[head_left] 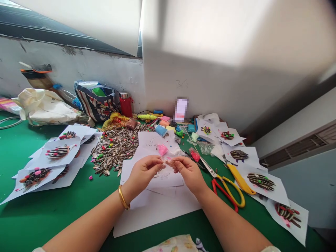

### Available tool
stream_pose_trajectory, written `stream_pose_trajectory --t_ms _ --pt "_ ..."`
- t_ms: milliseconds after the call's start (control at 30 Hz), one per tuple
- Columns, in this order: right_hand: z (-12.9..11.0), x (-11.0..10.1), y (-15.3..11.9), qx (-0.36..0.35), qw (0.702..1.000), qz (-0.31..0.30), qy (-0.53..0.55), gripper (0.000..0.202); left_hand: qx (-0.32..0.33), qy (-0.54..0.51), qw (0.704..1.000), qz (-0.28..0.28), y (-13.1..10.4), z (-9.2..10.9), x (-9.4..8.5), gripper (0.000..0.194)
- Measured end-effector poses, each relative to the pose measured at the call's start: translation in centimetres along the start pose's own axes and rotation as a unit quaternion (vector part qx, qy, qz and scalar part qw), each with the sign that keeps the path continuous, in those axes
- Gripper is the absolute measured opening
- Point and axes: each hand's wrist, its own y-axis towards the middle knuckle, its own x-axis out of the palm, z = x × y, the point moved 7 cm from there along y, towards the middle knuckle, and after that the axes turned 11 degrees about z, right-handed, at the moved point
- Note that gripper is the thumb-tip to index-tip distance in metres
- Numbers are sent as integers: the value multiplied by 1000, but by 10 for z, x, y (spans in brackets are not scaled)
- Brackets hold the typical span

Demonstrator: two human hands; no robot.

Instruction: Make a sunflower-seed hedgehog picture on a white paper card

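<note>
Hands, left (143, 172) and right (190, 172), close together above paper (172, 179); clear plastic (165, 162) in both pinches; pink packet (162, 149) beyond

ROOM FITTINGS
Window (31, 26), dark-framed, part-covered by white sheet (86, 17), ten o'clock. Wall (97, 66), white, chipped, below window. Light patch (215, 31), bright, one o'clock. Slatted white unit (296, 126), possibly furniture, three o'clock. Table (196, 224), green-topped, six o'clock.

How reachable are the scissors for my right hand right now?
Probably yes: the scissors lie just right of your right hand, nothing visibly blocking. It seems to pinch some filmy material with the left hand, though, so it would likely have to let go first.
</note>
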Motion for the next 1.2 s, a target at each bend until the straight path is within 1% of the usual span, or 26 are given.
stream_pose_trajectory --t_ms 100,167,267,400,500,600,667,767,867,1033,1100,1200 --pt "-1 -4 2 -11 1000 19 -2 24 -4 6 1000 -14 0 -3 1 10" --pt "-1 -5 2 -13 1000 25 -2 24 -12 8 1000 -14 1 -5 0 10" --pt "-1 -4 1 -16 1000 16 -2 24 -26 2 1000 -2 2 -7 -2 13" --pt "-3 -2 0 -25 1000 3 2 21 -31 -15 999 6 3 -7 -2 8" --pt "-4 0 -1 -27 1000 -7 12 19 -33 -19 999 -8 3 -7 -1 14" --pt "-1 3 -3 -7 1000 -24 14 20 -26 2 999 -20 2 -5 -1 13" --pt "1 4 -3 4 1000 -30 8 21 -35 15 998 -40 1 -5 0 10" --pt "0 5 -4 -2 999 -33 -17 21 -51 36 994 -84 -3 -6 6 11" --pt "-3 5 -3 -18 998 -36 -56 21 -30 65 993 -99 -4 -5 9 12" --pt "-9 7 -4 -59 991 -59 -104 23 57 125 989 -58 -2 0 3 19" --pt "-11 8 -5 -79 987 -67 -119 25 82 138 986 -55 -1 3 3 20" --pt "-13 8 -5 -100 983 -58 -142 25 95 150 982 -63 -1 4 3 17"
